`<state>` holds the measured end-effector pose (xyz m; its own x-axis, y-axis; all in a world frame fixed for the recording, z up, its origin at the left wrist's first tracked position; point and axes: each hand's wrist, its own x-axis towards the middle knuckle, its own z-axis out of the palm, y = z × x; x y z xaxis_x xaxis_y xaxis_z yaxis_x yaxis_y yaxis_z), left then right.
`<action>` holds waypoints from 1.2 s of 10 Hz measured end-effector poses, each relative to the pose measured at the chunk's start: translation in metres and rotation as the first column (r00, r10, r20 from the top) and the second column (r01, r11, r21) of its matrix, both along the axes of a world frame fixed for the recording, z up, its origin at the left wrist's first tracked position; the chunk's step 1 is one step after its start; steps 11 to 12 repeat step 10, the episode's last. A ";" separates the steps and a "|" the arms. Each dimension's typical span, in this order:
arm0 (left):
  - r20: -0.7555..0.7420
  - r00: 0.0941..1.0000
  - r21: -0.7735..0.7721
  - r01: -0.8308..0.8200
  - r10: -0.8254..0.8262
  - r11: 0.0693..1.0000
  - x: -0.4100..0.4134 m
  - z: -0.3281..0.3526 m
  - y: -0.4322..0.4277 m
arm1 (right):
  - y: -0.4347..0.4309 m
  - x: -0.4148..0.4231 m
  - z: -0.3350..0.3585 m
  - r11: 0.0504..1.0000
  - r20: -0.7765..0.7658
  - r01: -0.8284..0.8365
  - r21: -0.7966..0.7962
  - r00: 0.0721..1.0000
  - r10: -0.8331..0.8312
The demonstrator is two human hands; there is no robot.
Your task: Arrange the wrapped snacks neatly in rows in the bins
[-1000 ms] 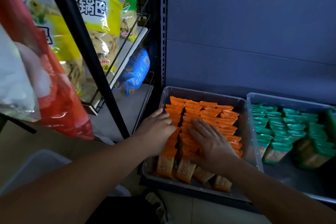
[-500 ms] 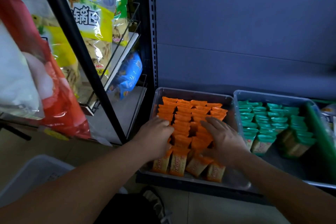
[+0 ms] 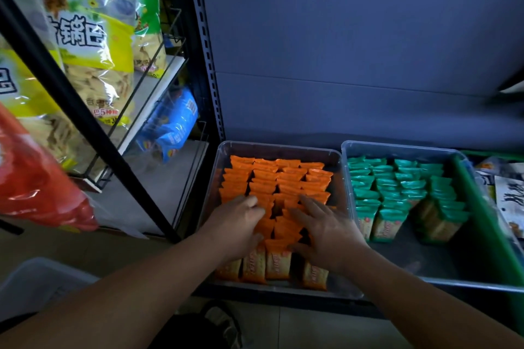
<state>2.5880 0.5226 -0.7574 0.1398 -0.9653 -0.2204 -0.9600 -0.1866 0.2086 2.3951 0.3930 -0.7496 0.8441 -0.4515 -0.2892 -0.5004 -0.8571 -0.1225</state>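
A clear plastic bin (image 3: 279,147) on the bottom shelf holds rows of orange wrapped snacks (image 3: 279,178) standing on edge. My left hand (image 3: 236,225) lies on the left rows near the front, fingers bent over the packets. My right hand (image 3: 326,231) rests flat on the right rows with fingers spread. Several orange packets (image 3: 278,263) stand at the bin's front below my hands. To the right, a second clear bin (image 3: 397,147) holds rows of green wrapped snacks (image 3: 397,190).
A black wire rack (image 3: 93,133) on the left carries big yellow snack bags (image 3: 93,45), a red bag (image 3: 37,184) and a blue bag (image 3: 170,124). A green divider (image 3: 487,218) borders the green bin. A grey crate (image 3: 37,283) sits on the floor at lower left.
My view has drifted left and then closer to the bins. Both hands stay on the orange rows, the left sliding slightly toward the middle.
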 end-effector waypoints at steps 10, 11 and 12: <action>-0.093 0.990 0.026 -0.105 0.107 0.994 0.008 0.082 0.030 | -0.001 -0.015 0.088 0.992 -0.062 0.127 0.008 0.990 -0.126; -0.093 0.990 0.026 -0.105 0.107 0.994 0.008 0.082 0.030 | -0.001 -0.015 0.088 0.992 -0.062 0.127 0.008 0.990 -0.126; -0.093 0.990 0.026 -0.105 0.107 0.994 0.008 0.082 0.030 | -0.001 -0.015 0.088 0.992 -0.062 0.127 0.008 0.990 -0.126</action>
